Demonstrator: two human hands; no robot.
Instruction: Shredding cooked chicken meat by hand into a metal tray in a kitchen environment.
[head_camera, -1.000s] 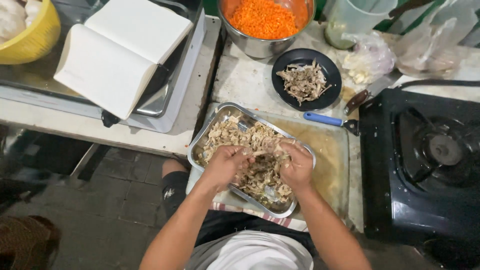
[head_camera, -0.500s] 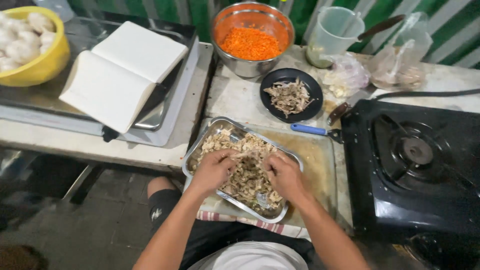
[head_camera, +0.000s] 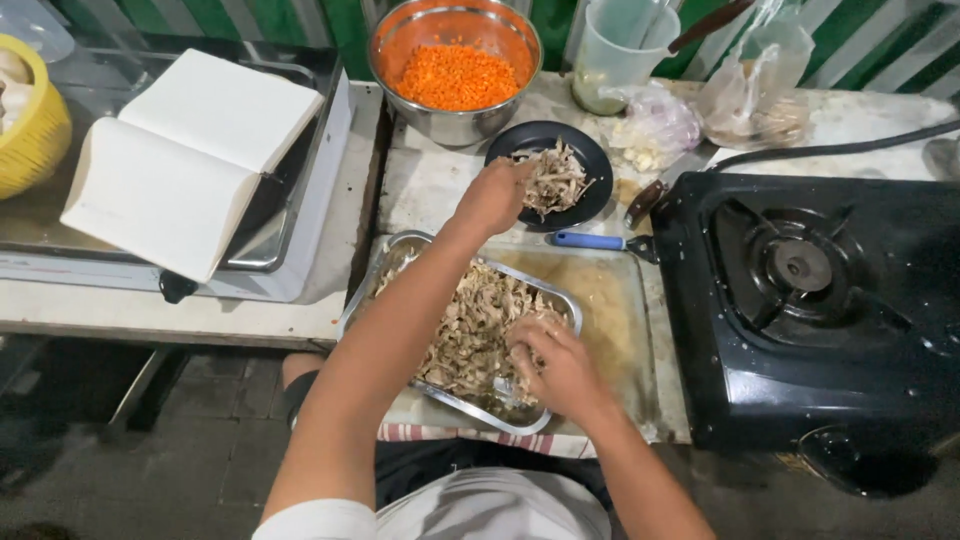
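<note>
Head view, looking down. My left hand (head_camera: 492, 195) is stretched forward over the near rim of the small black plate (head_camera: 592, 178), fingers bunched together at the pile of shredded scraps (head_camera: 553, 178) on it; whether they pinch a piece I cannot tell. My right hand (head_camera: 553, 360) rests low in the metal tray (head_camera: 568, 312), fingers curled down into the shredded meat (head_camera: 468, 330), closed loosely on a clump of it.

Tray sits tilted on a wooden cutting board (head_camera: 610, 305), near the front edge of the counter (head_camera: 425, 180). Striped cloth (head_camera: 470, 438) shows under the board's near edge. Black plate lies just beyond the tray, touching nothing but the counter. Blue-handled knife (head_camera: 595, 240) lies between plate and board, blade end toward the stove.

Further back: steel bowl (head_camera: 455, 120) filled with grated carrot (head_camera: 457, 76), standing just behind the black plate. To its right a clear plastic jug (head_camera: 620, 55), then crumpled plastic bags (head_camera: 700, 110).

Right of the board, black gas stove (head_camera: 800, 300), burner bare, hose running off behind it.

Left side: a second, steel stove (head_camera: 300, 250) with an open white notebook (head_camera: 190, 160) lying across it. Yellow bowl (head_camera: 35, 140) at far left edge, partly cut off.
</note>
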